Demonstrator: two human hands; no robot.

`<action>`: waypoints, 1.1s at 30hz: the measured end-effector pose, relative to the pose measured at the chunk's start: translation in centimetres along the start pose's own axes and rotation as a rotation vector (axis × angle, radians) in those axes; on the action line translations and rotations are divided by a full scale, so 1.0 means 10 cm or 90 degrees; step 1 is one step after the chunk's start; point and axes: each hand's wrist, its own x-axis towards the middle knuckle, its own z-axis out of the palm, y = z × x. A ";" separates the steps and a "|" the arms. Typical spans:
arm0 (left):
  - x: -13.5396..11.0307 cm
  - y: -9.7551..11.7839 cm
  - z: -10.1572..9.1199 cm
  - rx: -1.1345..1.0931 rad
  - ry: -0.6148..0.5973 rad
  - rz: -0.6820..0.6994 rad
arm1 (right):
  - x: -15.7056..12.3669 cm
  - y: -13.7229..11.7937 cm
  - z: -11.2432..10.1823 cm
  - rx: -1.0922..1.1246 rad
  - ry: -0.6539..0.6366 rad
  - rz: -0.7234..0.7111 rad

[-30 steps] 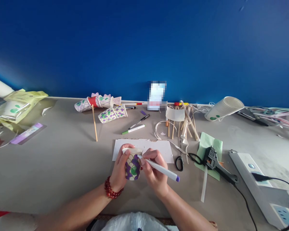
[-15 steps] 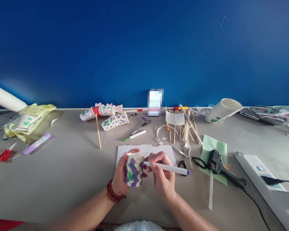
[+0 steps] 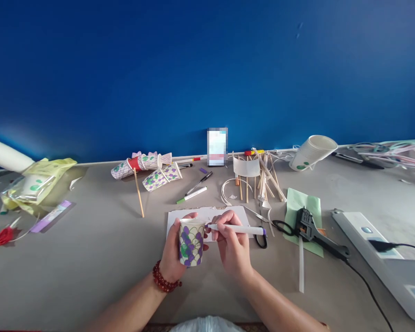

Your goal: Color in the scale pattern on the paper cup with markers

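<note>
My left hand [image 3: 171,253] is wrapped round a paper cup [image 3: 191,244], held upright with its side towards me. Scale-like outlines cover the cup, many filled in purple, with a green patch at the left. A purple marker [image 3: 242,229] is pinched in my right hand [image 3: 233,244], its tip close to the cup's right edge; whether it touches cannot be seen. Beneath both hands lies a sheet of white cardboard [image 3: 173,221]. Behind it rest a green marker [image 3: 192,195] and a black pen [image 3: 198,183].
Joined, patterned cups [image 3: 162,177] lie at the back left beside a wooden stick [image 3: 139,193]. Scissors [image 3: 283,227] and a glue gun [image 3: 307,228] are on the right, near a power strip [image 3: 358,221]. Stacked white cups [image 3: 313,152] and wooden sticks [image 3: 263,177] stand further back.
The cup has turned slightly in my left hand, showing more uncoloured scales at the right. The marker has tilted flatter and its tip has moved a little up. The whole view has shifted slightly.
</note>
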 end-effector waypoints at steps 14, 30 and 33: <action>-0.07 0.03 0.09 -0.004 0.001 0.026 | -0.09 0.07 -0.06 -0.016 -0.093 -0.034; -0.01 -0.07 -0.02 -0.029 -0.033 0.024 | -0.11 0.01 -0.06 -0.183 -0.177 -0.207; -0.02 -0.09 0.00 -0.022 -0.042 0.037 | -0.14 0.05 -0.08 -0.228 -0.192 -0.221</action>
